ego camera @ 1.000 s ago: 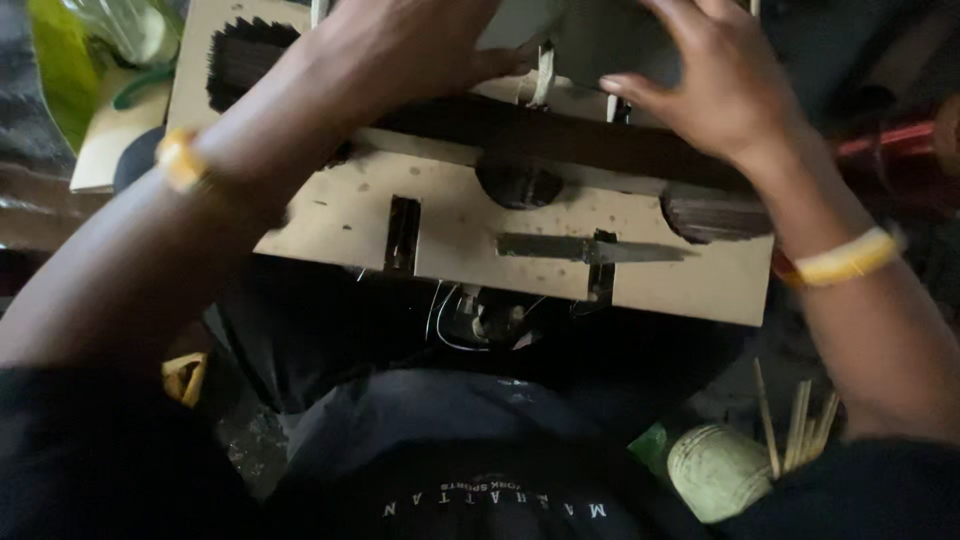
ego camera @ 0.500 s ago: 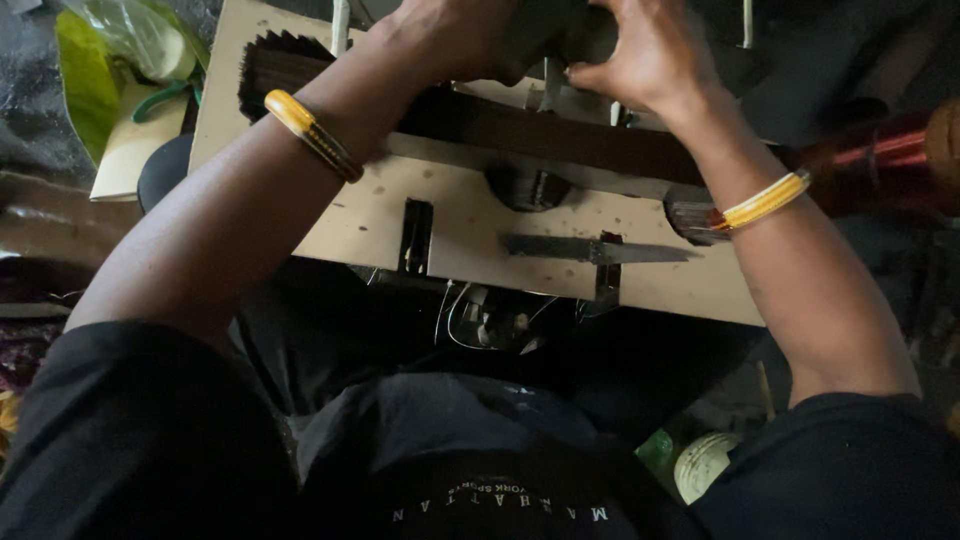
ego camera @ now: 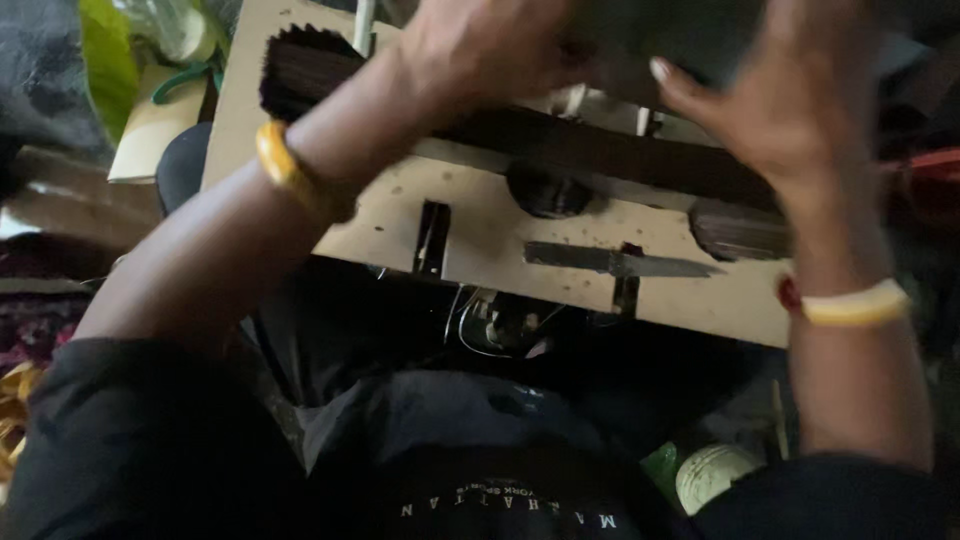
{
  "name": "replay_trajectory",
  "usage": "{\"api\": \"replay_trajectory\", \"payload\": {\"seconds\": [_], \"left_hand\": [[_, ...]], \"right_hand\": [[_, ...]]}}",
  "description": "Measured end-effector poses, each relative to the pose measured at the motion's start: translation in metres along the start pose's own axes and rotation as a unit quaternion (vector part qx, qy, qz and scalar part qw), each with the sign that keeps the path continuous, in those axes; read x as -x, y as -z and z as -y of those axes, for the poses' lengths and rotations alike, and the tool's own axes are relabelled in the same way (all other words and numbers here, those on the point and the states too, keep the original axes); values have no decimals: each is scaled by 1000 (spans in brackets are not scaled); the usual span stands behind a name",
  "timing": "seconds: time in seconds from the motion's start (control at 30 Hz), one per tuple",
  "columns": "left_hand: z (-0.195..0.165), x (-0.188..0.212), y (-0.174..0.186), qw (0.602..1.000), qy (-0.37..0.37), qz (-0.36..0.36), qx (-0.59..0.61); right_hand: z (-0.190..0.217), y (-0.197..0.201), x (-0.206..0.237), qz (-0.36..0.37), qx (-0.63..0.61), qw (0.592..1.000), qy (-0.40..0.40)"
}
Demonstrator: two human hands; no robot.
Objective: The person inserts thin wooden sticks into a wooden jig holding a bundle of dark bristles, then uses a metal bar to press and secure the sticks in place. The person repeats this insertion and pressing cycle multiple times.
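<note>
Above the pale worktop (ego camera: 480,235), a dark block (ego camera: 690,40) is gripped by the left hand (ego camera: 490,50) and right hand (ego camera: 770,110).

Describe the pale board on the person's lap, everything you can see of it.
The board looks like pale plywood or fibreboard, flat, tilted across the lap, speckled with small holes and dark specks. It has narrow rectangular slots and a round hole. A metal blade lies flat near its front edge. A long bundle of dark sticks crosses its top. The left hand and right hand work above its far edge; both forearms pass over it.
</note>
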State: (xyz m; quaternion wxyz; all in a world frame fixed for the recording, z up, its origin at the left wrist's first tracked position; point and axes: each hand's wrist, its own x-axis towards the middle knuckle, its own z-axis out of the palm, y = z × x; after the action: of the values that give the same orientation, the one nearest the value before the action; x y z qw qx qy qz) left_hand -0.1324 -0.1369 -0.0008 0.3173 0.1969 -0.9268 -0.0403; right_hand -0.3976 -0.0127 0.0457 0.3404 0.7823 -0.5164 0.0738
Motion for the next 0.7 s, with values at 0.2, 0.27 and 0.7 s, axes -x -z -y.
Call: {"api": "replay_trajectory", "payload": {"seconds": [0.2, 0.27, 0.7], "left_hand": [[-96, 99, 40, 866, -154, -185, -438], [-103, 130, 42, 892, -145, -187, -386], [5, 211, 152, 981, 24, -112, -156]], "right_hand": [[41, 56, 112, 122, -242, 963, -14], [68, 55, 150, 98, -227, 966, 75], [133, 30, 180, 137, -265, 954, 6]]}}
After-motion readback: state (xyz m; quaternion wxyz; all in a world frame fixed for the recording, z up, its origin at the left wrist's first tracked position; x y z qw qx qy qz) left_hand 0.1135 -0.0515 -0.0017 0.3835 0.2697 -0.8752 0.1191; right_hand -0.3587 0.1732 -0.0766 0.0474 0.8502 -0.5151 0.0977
